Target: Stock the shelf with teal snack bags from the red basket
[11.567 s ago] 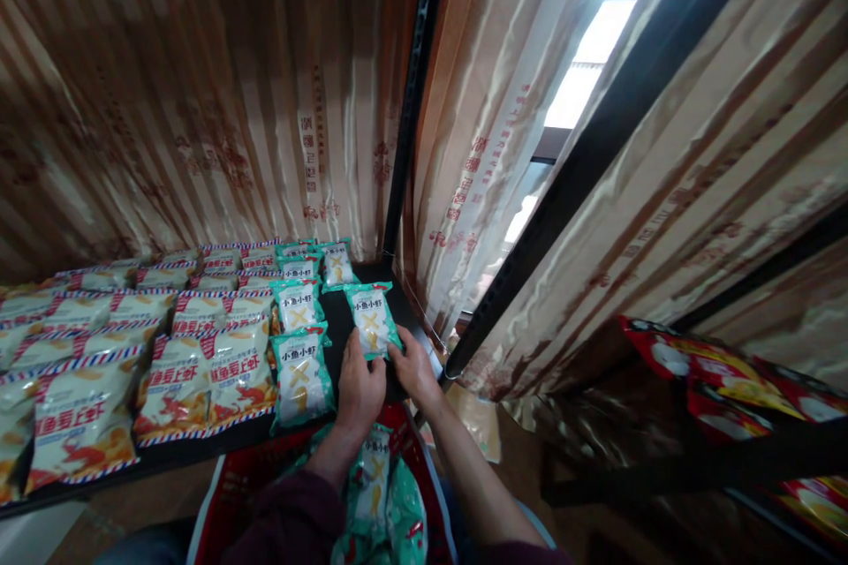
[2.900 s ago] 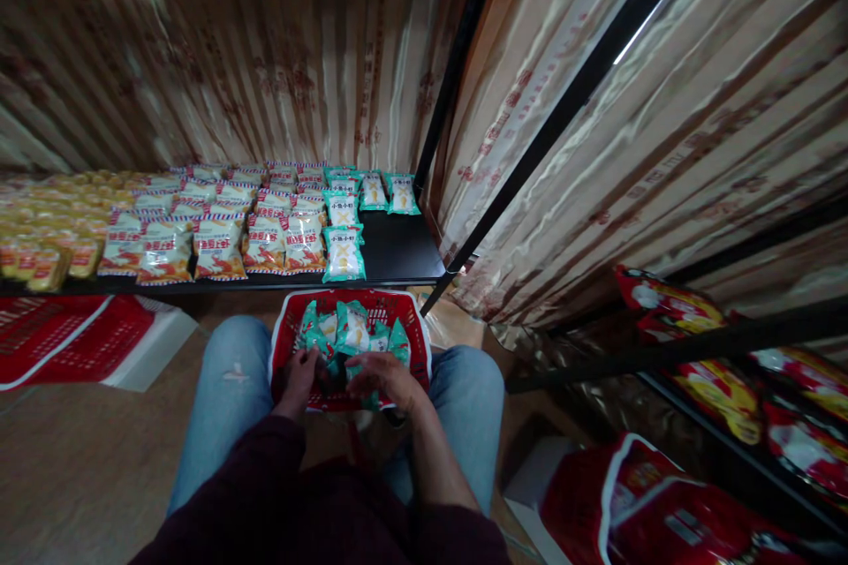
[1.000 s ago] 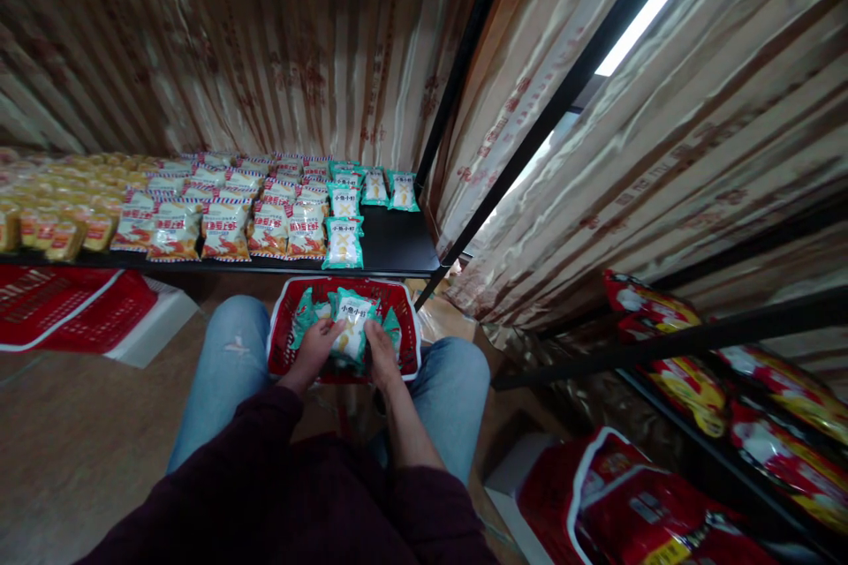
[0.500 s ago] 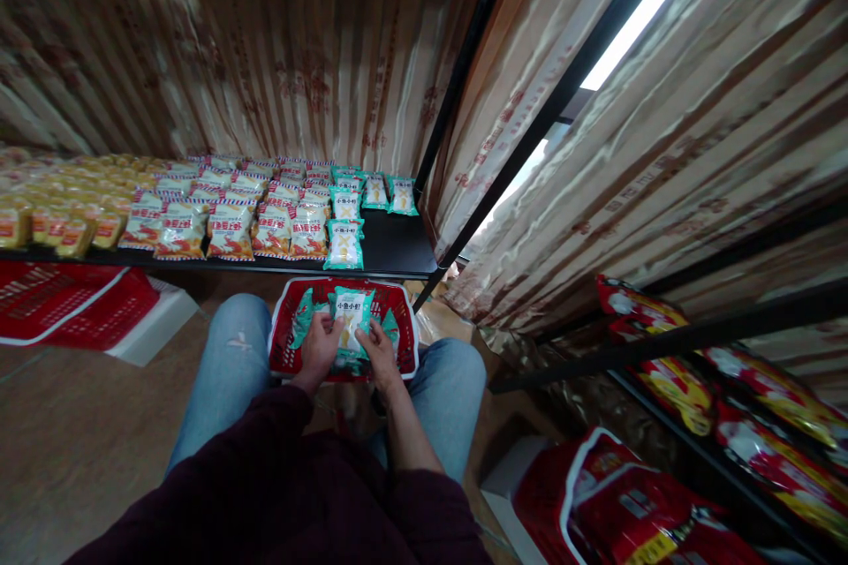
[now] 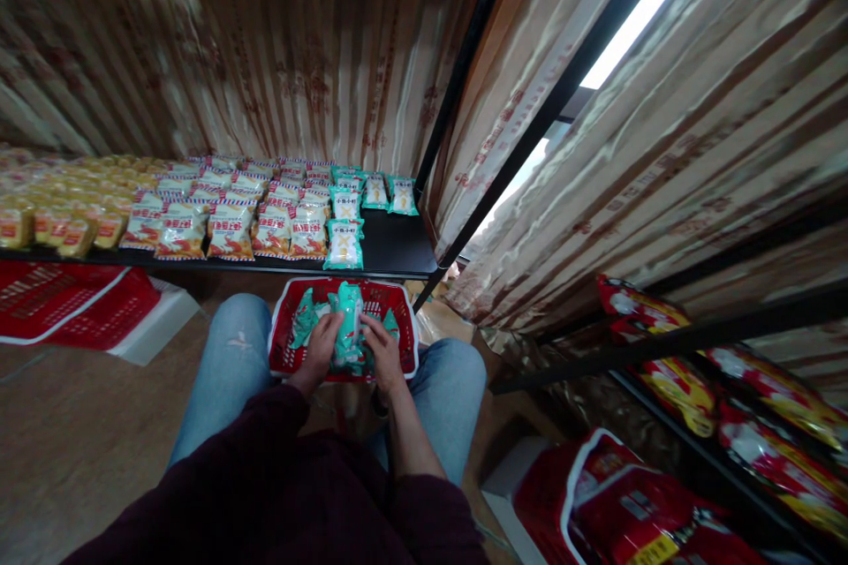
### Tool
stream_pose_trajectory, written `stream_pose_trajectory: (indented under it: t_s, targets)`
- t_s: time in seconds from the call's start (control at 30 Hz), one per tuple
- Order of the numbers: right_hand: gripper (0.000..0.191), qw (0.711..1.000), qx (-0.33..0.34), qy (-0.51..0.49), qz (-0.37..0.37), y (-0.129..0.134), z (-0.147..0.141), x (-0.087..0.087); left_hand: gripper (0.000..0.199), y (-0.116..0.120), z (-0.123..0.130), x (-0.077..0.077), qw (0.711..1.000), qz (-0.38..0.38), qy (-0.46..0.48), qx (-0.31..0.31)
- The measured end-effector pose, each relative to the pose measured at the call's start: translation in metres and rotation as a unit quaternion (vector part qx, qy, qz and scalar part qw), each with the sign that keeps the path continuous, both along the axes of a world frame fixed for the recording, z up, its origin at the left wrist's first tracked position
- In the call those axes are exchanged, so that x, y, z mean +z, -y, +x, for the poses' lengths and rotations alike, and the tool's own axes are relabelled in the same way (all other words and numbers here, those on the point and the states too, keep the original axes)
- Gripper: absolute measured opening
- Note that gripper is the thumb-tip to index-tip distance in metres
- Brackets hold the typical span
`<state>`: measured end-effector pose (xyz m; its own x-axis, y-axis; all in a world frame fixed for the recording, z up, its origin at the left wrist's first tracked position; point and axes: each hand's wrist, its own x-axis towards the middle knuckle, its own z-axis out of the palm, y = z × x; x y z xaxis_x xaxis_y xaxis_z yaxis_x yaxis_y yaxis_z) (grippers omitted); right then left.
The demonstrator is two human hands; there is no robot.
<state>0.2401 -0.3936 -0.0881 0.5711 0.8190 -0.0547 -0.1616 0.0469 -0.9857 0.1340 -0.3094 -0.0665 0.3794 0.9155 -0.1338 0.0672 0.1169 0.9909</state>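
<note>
- In the head view, I have the left hand (image 5: 322,338) pinching the left side of a teal, pillow-shaped plastic snack packet (image 5: 347,327).
- My right hand (image 5: 382,349) has bent fingers, tips against the packet's right side.
- I see the packet over the middle of a red plastic basket with white rim (image 5: 282,342); I cannot tell whether it touches the teal plastic packets (image 5: 303,320) inside.
- Beyond, a flat black shelf (image 5: 397,240) carries white-and-teal plastic packets (image 5: 344,244) from its front edge toward its back right corner.
</note>
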Motion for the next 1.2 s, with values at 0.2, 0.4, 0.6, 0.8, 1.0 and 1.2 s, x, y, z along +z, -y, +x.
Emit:
stream_pose_trajectory:
  t_s: [0.2,0.4,0.6,0.8,1.0,1.2]
  targets:
    - [0.029,0.999,-0.003,0.034,0.024,-0.002,0.003,-0.006,0.048,0.005,0.003,-0.002,0.987,-0.127,0.098,-0.032]
    - [0.032,1.0,0.007,0.009,0.003,-0.001,-0.001,0.0,0.05,0.003,-0.001,-0.007,0.967,-0.217,0.134,0.014]
    - [0.04,0.999,0.011,-0.039,-0.001,-0.001,-0.006,0.006,0.037,0.002,-0.008,-0.012,0.947,-0.293,0.129,0.027]
    - [0.038,1.0,0.025,0.005,-0.016,0.0,-0.008,0.007,0.033,0.003,-0.007,-0.02,0.941,-0.31,0.13,0.042]
    - [0.035,0.999,0.03,0.03,-0.017,0.002,-0.007,0.005,0.037,0.005,-0.005,-0.016,0.939,-0.311,0.138,0.039]
    - [0.035,0.996,0.012,0.09,-0.015,0.004,-0.006,0.011,0.037,0.009,-0.004,-0.003,0.938,-0.314,0.145,0.007]
